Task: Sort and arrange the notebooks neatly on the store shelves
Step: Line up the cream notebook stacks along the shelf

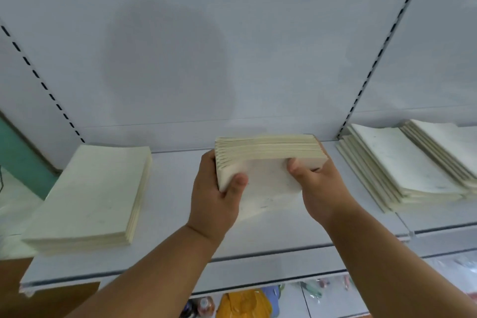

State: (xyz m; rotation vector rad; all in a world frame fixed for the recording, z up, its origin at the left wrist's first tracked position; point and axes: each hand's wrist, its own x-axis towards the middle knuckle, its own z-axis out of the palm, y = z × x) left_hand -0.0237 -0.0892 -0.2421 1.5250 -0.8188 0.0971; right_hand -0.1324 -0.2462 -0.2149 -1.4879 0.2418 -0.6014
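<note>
A stack of several thin cream notebooks [268,152] is tilted up over the middle of the white shelf [170,188], page edges facing me. My left hand [215,196] grips its left end, thumb on the white cover. My right hand [320,188] grips its right end, thumb on the cover too. A flat cream stack of notebooks [90,196] lies on the shelf to the left. Two overlapping stacks of white-covered notebooks [402,162] lie on the neighbouring shelf section to the right.
The white back panel [232,46] rises behind the shelf, with slotted uprights [374,64] at each side. A brown cardboard surface [38,299] sits at the lower left. Colourful goods [245,304] show on a lower shelf under the front edge.
</note>
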